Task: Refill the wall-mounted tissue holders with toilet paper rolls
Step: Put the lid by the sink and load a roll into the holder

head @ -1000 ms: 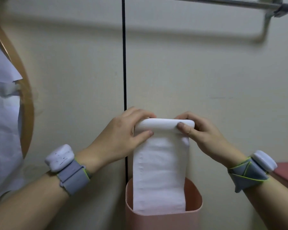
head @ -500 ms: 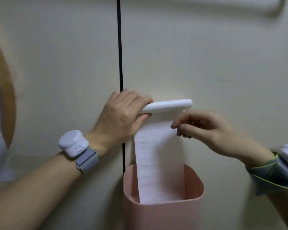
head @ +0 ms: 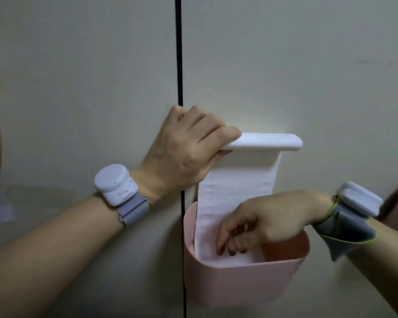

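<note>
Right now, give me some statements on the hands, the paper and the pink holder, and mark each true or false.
1. The left hand grips the white cover at its left end. True.
2. The right hand rests on top of the white cover. False: it reaches down into the pink holder.
3. A strip of toilet paper hangs from under the cover into the holder. True.
4. The pink holder is mounted left of the black seam. False: it sits right of it.
5. Both wrists are bare. False: each carries a white device on a grey strap.

White wrist devices (head: 115,182) (grey straps)
</note>
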A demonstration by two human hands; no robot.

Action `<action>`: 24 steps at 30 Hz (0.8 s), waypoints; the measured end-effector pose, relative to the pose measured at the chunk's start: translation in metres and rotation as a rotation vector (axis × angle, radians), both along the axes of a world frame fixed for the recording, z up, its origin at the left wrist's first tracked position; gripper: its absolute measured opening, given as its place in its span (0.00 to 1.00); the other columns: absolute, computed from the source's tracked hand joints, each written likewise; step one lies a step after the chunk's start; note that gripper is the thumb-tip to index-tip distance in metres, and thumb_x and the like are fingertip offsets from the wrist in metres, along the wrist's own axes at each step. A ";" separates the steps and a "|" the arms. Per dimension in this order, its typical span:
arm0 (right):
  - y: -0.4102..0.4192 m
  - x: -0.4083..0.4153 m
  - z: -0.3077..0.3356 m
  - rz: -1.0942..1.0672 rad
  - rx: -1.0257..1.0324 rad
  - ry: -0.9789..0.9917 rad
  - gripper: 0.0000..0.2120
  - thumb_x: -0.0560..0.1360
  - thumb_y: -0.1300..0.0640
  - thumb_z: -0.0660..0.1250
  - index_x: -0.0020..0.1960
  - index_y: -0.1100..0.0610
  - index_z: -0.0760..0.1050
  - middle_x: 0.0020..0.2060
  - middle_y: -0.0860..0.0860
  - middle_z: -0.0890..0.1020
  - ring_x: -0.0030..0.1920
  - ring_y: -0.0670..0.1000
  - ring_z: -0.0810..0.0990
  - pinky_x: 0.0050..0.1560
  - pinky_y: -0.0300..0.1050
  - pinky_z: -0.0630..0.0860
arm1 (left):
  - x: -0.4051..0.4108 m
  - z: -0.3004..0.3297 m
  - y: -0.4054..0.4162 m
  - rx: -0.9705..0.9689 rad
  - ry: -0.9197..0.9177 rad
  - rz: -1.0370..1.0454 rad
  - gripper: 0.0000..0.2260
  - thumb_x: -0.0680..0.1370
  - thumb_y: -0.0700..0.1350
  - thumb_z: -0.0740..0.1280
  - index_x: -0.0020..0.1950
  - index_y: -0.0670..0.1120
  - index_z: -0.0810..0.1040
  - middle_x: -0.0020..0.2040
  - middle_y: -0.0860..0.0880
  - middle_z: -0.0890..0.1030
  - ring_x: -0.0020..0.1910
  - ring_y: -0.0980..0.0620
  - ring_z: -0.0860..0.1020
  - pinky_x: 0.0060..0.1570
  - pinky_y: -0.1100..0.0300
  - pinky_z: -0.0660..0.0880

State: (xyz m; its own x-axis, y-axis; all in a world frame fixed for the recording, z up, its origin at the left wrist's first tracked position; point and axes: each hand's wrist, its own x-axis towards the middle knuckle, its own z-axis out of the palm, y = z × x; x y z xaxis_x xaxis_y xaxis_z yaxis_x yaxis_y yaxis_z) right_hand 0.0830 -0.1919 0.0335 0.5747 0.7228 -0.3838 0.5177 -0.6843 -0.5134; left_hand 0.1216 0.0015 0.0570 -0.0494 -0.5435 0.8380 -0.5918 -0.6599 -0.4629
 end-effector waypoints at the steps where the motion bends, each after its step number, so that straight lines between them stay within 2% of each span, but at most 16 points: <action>1: 0.004 0.001 -0.002 0.022 -0.033 0.024 0.12 0.81 0.57 0.64 0.63 0.56 0.79 0.52 0.53 0.84 0.50 0.52 0.81 0.60 0.50 0.77 | 0.001 0.000 0.000 0.000 -0.014 -0.002 0.07 0.79 0.44 0.69 0.53 0.44 0.84 0.43 0.47 0.82 0.40 0.42 0.78 0.39 0.49 0.67; 5: 0.017 0.006 -0.011 0.096 -0.172 0.088 0.12 0.81 0.59 0.63 0.63 0.55 0.78 0.54 0.53 0.83 0.55 0.57 0.81 0.63 0.54 0.76 | 0.004 -0.003 -0.002 -0.015 -0.044 -0.005 0.07 0.78 0.45 0.70 0.53 0.45 0.84 0.43 0.47 0.83 0.40 0.43 0.79 0.39 0.49 0.67; 10: 0.024 0.011 -0.025 0.158 -0.319 0.125 0.13 0.81 0.58 0.63 0.65 0.53 0.77 0.59 0.50 0.82 0.56 0.49 0.78 0.61 0.43 0.74 | 0.006 -0.005 -0.004 -0.056 -0.068 0.007 0.07 0.77 0.43 0.71 0.54 0.45 0.84 0.43 0.48 0.83 0.40 0.44 0.80 0.38 0.49 0.66; 13: 0.022 0.017 -0.028 0.162 -0.309 0.120 0.15 0.81 0.57 0.63 0.68 0.51 0.75 0.60 0.52 0.81 0.58 0.52 0.78 0.63 0.46 0.73 | 0.007 -0.005 -0.004 -0.060 -0.080 0.009 0.07 0.76 0.41 0.73 0.53 0.46 0.85 0.43 0.49 0.84 0.40 0.44 0.80 0.38 0.49 0.66; 15: 0.021 0.019 -0.030 0.151 -0.308 0.121 0.17 0.81 0.57 0.64 0.70 0.51 0.73 0.61 0.51 0.80 0.57 0.51 0.78 0.61 0.41 0.73 | 0.006 -0.006 -0.005 -0.052 -0.090 0.009 0.08 0.75 0.40 0.73 0.53 0.46 0.85 0.43 0.49 0.83 0.40 0.44 0.80 0.38 0.49 0.66; 19: 0.022 0.023 -0.034 0.118 -0.322 0.137 0.18 0.81 0.56 0.64 0.70 0.49 0.73 0.58 0.45 0.79 0.51 0.41 0.73 0.49 0.22 0.65 | 0.007 -0.006 -0.007 -0.051 -0.100 0.008 0.08 0.74 0.39 0.74 0.53 0.46 0.85 0.42 0.49 0.83 0.40 0.44 0.80 0.38 0.50 0.67; 24: 0.023 0.026 -0.034 0.111 -0.337 0.154 0.19 0.80 0.57 0.65 0.71 0.51 0.73 0.52 0.43 0.77 0.47 0.39 0.73 0.45 0.18 0.64 | 0.007 -0.006 -0.007 -0.052 -0.103 -0.001 0.08 0.74 0.39 0.73 0.53 0.46 0.85 0.42 0.49 0.83 0.39 0.44 0.80 0.38 0.50 0.68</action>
